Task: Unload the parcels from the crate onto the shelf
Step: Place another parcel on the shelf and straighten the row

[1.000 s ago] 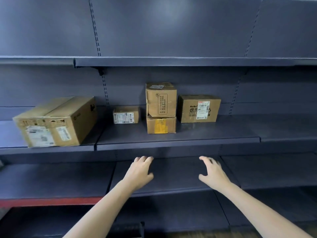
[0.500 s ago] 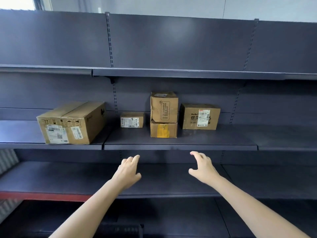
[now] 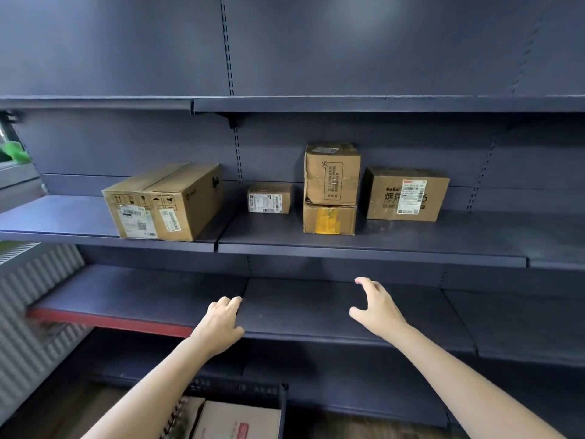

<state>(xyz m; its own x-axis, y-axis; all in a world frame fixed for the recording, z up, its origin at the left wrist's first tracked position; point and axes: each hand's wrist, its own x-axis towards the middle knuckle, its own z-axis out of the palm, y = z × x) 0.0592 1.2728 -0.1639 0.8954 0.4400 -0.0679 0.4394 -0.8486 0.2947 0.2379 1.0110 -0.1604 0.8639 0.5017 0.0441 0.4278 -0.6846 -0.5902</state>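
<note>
Head view: both grips empty, my left hand [image 3: 221, 324] loosely curled, right hand [image 3: 376, 308] spread, over lower shelf [image 3: 316, 315]. Next parcel [image 3: 237, 419] sits in crate [image 3: 283, 403] at 6 o'clock. Looks like stiff, light cardboard; I'd clamp opposite side faces.

A pale corrugated panel [image 3: 34, 299] can be seen low on the left, with a blurry green thing [image 3: 14, 153] above it at the edge. A strip of wooden floor [image 3: 364, 423] is glimpsed down below.
</note>
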